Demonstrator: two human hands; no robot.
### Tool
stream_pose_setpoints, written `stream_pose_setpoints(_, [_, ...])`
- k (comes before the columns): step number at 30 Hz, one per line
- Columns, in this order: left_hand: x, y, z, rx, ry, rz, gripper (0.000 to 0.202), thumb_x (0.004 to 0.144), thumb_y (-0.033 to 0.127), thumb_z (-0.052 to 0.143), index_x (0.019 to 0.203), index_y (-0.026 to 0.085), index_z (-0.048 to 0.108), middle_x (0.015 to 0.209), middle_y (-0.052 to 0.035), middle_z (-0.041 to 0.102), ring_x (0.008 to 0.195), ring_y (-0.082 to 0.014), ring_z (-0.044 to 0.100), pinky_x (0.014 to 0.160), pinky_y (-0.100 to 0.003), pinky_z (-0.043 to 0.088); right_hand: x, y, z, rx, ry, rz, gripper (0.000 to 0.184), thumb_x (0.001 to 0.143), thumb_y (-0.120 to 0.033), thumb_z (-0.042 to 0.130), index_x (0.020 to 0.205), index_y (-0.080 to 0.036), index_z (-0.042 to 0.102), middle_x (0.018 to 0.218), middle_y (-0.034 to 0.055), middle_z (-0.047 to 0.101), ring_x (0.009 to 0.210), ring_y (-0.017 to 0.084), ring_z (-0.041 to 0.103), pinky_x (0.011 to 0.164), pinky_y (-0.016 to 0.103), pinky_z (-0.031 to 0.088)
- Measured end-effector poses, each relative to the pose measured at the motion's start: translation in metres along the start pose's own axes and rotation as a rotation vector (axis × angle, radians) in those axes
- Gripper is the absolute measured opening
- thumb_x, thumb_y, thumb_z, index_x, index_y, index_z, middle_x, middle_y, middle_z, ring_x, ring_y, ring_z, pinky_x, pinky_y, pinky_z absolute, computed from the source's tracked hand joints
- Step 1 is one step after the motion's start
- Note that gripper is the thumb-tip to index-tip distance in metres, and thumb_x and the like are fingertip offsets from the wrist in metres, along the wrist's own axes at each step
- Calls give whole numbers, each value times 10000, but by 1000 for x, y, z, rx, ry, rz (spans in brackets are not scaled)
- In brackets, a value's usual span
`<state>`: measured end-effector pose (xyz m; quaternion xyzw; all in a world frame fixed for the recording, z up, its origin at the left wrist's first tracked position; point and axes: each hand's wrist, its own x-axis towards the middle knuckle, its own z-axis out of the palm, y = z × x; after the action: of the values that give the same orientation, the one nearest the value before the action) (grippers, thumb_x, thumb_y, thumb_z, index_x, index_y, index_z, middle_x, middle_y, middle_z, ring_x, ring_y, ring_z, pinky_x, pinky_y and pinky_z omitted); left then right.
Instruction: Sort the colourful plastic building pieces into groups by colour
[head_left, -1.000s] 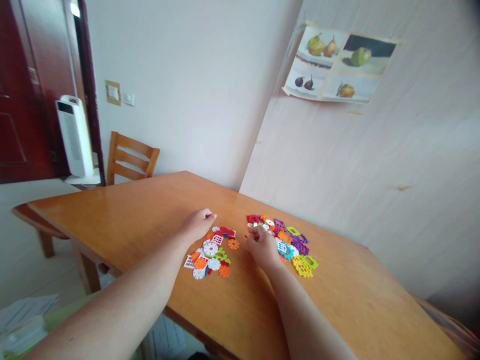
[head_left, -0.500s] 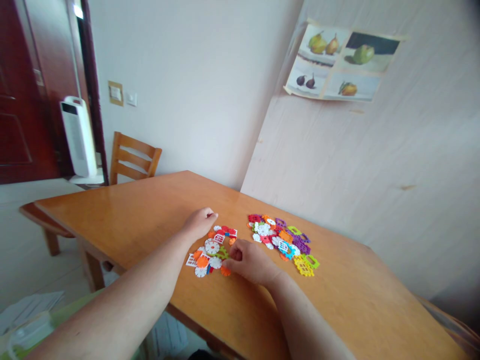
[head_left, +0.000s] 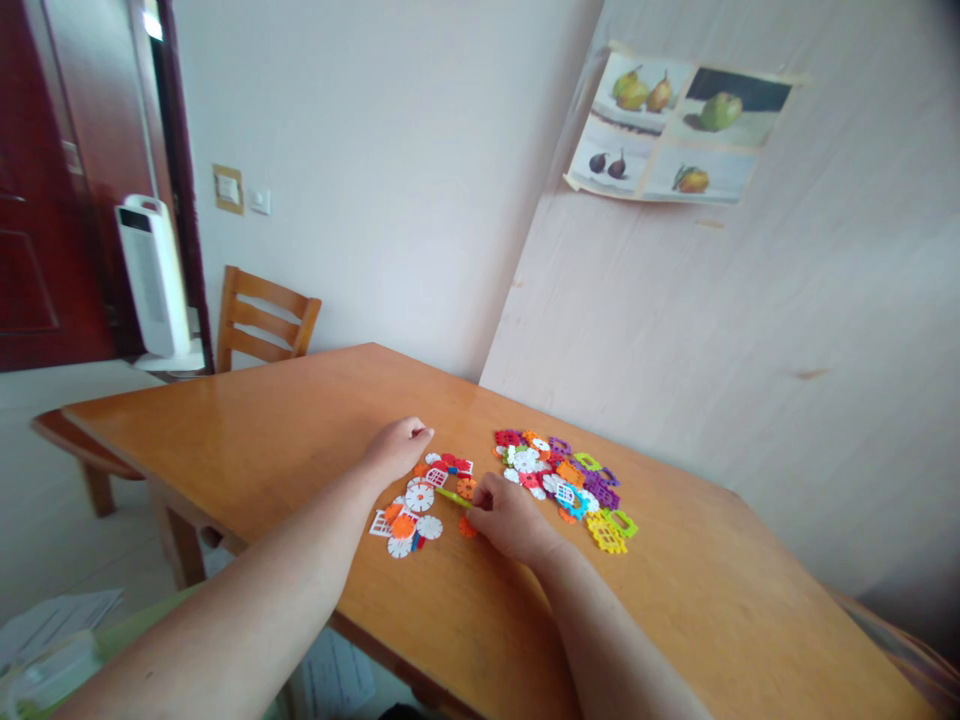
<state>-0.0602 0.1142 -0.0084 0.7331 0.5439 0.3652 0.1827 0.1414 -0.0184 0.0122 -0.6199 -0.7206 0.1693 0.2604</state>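
Pinched at one end between thumb and fingers of the right hand (head_left: 508,515), head view, lower centre of frame: one green piece (head_left: 454,497), its free end over the left pile (head_left: 420,496). This end grip presumably keeps most of the piece clear of the fingers. Left hand (head_left: 397,448), just beyond that pile, rests curled on the table (head_left: 285,410), perhaps for support; contents cannot be told. The right pile (head_left: 570,473) lies apart, right of centre, seemingly to keep two groups distinct.

Pale walls (head_left: 375,150) are rising behind a wooden surface (head_left: 285,410)
Fruit pictures (head_left: 679,130) are hanging at right; a chair (head_left: 271,292) is standing at left, a white appliance (head_left: 154,280) near a red door (head_left: 30,270).
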Motion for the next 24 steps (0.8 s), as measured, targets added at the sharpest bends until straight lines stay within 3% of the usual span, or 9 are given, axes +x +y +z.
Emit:
stream_pose_setpoints(6, [0,0,1,-14,10,1,345,850,510,465,742,215,609,720,-12,662,672,-166,564,574,-262,326,2,2,3,25,22,-7,110,645,-123,553,730,-192,546,664,-42,557,591,94,462,519,198,271])
stream_pose_setpoints(11, [0,0,0,-17,9,10,333,847,497,473,726,215,603,702,-9,653,665,-165,562,583,-266,327,8,10,0,112,107,26,28,675,-175,561,693,-188,545,638,-38,558,584,101,474,519,200,303])
stream_pose_setpoints(13, [0,1,-1,-14,3,9,337,848,502,470,726,216,599,706,-8,652,676,-167,562,590,-264,327,12,19,-6,208,211,94,61,703,-242,573,722,-189,548,621,-38,547,572,109,484,513,207,322])
stream_pose_setpoints(17, [-2,2,-3,21,-12,8,381,870,536,428,703,220,562,671,-5,619,653,-163,535,575,-263,295,20,42,-21,443,562,313,290,761,-418,567,924,-179,551,708,-5,592,562,130,531,496,226,376])
stream_pose_setpoints(19, [-3,3,-4,47,-8,16,414,888,551,383,682,224,530,629,0,578,625,-160,508,566,-267,272,20,47,-26,468,626,361,315,775,-450,552,930,-176,553,717,7,599,565,134,538,497,230,386])
stream_pose_setpoints(21, [-4,4,-5,79,17,21,428,901,551,352,662,226,495,610,2,544,608,-158,485,564,-272,248,18,46,-26,426,553,342,258,779,-425,550,849,-177,565,676,-1,586,567,129,528,503,224,375])
stream_pose_setpoints(24, [-7,7,-5,128,78,36,423,912,530,336,642,222,439,608,4,512,596,-152,458,564,-278,220,11,32,-21,360,222,220,213,756,-389,595,776,-177,585,627,-21,573,554,111,505,500,207,341])
